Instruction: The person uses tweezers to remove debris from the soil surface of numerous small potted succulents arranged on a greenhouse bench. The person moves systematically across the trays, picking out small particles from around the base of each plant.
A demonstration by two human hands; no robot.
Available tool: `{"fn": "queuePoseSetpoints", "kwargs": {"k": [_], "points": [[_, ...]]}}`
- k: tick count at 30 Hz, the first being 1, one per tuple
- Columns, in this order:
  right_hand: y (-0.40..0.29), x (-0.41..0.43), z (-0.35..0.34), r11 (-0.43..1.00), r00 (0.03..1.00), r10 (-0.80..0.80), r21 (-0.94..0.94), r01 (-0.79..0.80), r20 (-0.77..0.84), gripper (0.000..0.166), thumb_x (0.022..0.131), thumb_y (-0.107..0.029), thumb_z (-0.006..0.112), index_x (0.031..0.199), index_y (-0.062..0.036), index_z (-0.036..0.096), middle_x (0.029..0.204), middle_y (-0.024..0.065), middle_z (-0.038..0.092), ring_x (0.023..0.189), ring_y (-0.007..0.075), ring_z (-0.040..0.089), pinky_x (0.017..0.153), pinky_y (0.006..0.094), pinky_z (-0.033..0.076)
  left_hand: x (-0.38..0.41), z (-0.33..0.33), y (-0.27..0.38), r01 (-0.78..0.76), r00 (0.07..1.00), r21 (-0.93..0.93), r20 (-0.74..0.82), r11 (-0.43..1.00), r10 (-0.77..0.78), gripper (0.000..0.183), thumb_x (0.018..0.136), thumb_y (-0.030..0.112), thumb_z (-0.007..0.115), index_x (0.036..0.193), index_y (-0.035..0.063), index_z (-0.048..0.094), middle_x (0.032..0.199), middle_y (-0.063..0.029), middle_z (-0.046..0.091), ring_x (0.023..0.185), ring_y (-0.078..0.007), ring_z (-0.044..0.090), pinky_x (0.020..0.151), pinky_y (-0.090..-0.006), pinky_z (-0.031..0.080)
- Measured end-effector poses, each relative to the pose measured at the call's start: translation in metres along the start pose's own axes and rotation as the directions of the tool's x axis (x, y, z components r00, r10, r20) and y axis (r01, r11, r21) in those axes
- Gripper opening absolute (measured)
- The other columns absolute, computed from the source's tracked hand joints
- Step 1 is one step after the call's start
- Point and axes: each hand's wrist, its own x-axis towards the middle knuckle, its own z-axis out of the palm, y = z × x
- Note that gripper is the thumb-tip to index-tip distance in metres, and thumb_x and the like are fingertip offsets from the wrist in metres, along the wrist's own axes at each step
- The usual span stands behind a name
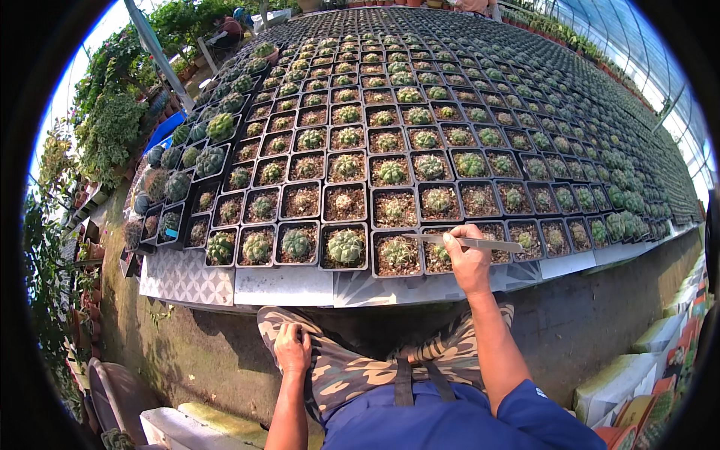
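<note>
Long metal tweezers [489, 243] are held in my right hand [469, 256], over the front row of square black plastic pots. Their thin tip points left, above the rear rim of a pot with a small spiny cactus [397, 251]. Beneath my right hand, another potted cactus [439, 256] is partly covered. My left hand [293, 346] rests on my left knee in camouflage trousers [349, 382]. Its fingers curl down and their tips are hidden. Just left of the tweezers' tip, a rounder green cactus [345, 246] fills much of its pot.
Many rows of potted cacti stretch back across the bench, edged by pale tiles [284, 286]. Larger cacti [210, 161] crowd its left side. Low blocks [613, 388] and clay pots stand at right. A person [228, 31] is at the far left, another [475, 5] at the far back.
</note>
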Motion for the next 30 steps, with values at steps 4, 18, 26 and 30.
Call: {"fn": "queuePoseSetpoints", "kwargs": {"k": [4, 18, 26, 30], "points": [[0.001, 0.001, 0.002, 1.0, 1.0, 0.018, 0.003, -0.018, 0.005, 0.014, 0.085, -0.01, 0.071, 0.084, -0.0008, 0.06, 0.074, 0.0047, 0.059, 0.066, 0.014, 0.056, 0.063, 0.0303, 0.045, -0.001, 0.0, -0.002, 0.007, 1.0, -0.001, 0.008, 1.0, -0.007, 0.013, 0.077, 0.008, 0.069, 0.085, 0.0061, 0.06, 0.083, -0.011, 0.058, 0.075, -0.0333, 0.06, 0.067, -0.0431, 0.048], [-0.021, -0.037, -0.036, 0.998, 0.998, 0.018, -0.068, -0.014, 0.053, 0.015, 0.083, -0.008, 0.07, 0.084, 0.001, 0.059, 0.079, 0.0103, 0.057, 0.073, 0.0258, 0.057, 0.069, 0.0352, 0.046, 0.0, -0.001, 0.001, 0.013, 1.0, 0.008, 0.003, 1.0, -0.013, 0.012, 0.077, 0.008, 0.069, 0.084, 0.0062, 0.06, 0.082, -0.0114, 0.059, 0.074, -0.0335, 0.06, 0.066, -0.0432, 0.048], [-0.035, -0.043, -0.039, 1.0, 0.992, 0.004, 0.026, -0.007, 0.127, 0.014, 0.084, -0.01, 0.07, 0.082, -0.0012, 0.06, 0.076, 0.0102, 0.058, 0.069, 0.0248, 0.058, 0.065, 0.0352, 0.046, 0.001, -0.002, 0.004, 0.014, 1.0, 0.006, -0.002, 1.0, -0.014, 0.012, 0.077, 0.008, 0.069, 0.084, 0.0059, 0.06, 0.082, -0.0114, 0.059, 0.074, -0.0332, 0.06, 0.066, -0.0425, 0.048], [-0.034, -0.043, -0.028, 0.999, 0.989, -0.013, -0.031, 0.017, 0.148, 0.014, 0.084, -0.009, 0.07, 0.081, -0.0014, 0.059, 0.075, 0.0103, 0.058, 0.069, 0.0244, 0.059, 0.065, 0.035, 0.046, 0.001, -0.001, 0.001, 0.01, 1.0, -0.01, 0.003, 1.0, -0.01, 0.013, 0.077, 0.008, 0.069, 0.085, 0.0058, 0.059, 0.083, -0.0108, 0.059, 0.073, -0.0327, 0.061, 0.066, -0.0424, 0.049]]}}
